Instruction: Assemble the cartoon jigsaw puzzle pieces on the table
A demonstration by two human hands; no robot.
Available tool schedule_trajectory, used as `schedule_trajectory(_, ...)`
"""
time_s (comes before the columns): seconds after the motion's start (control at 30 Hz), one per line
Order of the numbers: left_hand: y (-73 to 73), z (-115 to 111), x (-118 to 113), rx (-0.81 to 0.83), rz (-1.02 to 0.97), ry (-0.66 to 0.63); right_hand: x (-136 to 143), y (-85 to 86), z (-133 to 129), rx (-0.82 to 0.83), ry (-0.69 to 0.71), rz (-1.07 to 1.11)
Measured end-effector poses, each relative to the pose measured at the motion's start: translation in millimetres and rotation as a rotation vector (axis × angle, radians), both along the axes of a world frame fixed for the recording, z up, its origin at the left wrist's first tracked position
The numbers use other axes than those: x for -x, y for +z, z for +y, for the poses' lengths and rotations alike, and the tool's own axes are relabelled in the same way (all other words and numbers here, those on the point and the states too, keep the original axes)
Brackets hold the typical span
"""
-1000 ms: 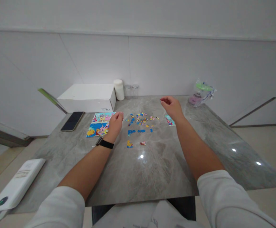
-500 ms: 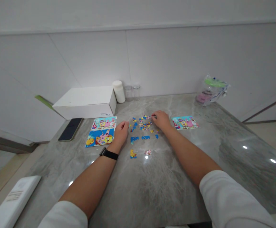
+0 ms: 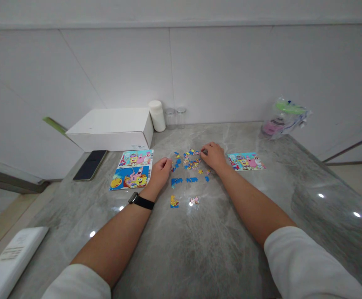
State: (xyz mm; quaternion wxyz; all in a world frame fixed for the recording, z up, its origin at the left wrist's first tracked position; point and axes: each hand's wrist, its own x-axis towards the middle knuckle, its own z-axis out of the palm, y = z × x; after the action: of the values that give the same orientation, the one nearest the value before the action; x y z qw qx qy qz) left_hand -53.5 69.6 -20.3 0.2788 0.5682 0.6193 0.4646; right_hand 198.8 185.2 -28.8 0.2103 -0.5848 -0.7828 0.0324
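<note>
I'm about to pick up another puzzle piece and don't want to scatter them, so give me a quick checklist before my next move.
1. Right hand on the loose puzzle pieces: ok, fingertips rest at the pile's right edge.
2. Left hand free: cannot tell, fingers curled, inside hidden.
3. Reference picture visible: ok, flat, right of the right hand.
4. Picture sheets uncovered: ok, beside the left hand.
5. Two stray pieces within reach: ok, nearer you, between the forearms.
6. Phone away from the pieces: ok, far left.
</note>
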Motion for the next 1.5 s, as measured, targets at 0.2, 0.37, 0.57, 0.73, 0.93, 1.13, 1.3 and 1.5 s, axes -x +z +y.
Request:
schedule_trajectory(0.2,-2.1,-0.3,-0.4,-0.009,0.013,-0.029,3.1,-1.3,0.4,0.025,0.001,-0.039)
schedule_trajectory(0.37,-8.1,2.1,0.8,-0.021,0.023,-0.048,-1.3,-2.1,1.8,0.033,-0.040,-0.035)
schedule_trajectory(0.57,-8.4,2.0,-1.0,-0.029,0.017,-0.053,8.2,-3.7,0.5,-0.025,0.073,0.014)
schedule_trajectory(0.73,-7.0,1.7,-4.0,-0.041,0.010,-0.059,18.9,-7.1,3.7,-0.014,0.111,0.007)
schedule_trajectory(0.93,-5.6,1.9,-5.3,-0.045,-0.020,-0.056,19.3,-5.2,4.6,-0.017,0.119,0.057)
schedule_trajectory(1.13,-5.0,1.3,-4.5,-0.069,-0.035,-0.055,22.2,6.8,-3.2,0.006,0.243,0.357)
schedule_trajectory(1.3,-2.2,-1.5,-6.1,-0.091,-0.080,-0.088,35.4,23.4,-21.8,0.142,0.325,0.715)
schedule_trajectory(1.5,7.8,-8.1,-9.0,-0.124,-0.092,-0.182,51.9,45.3,-55.0,0.348,0.407,0.949)
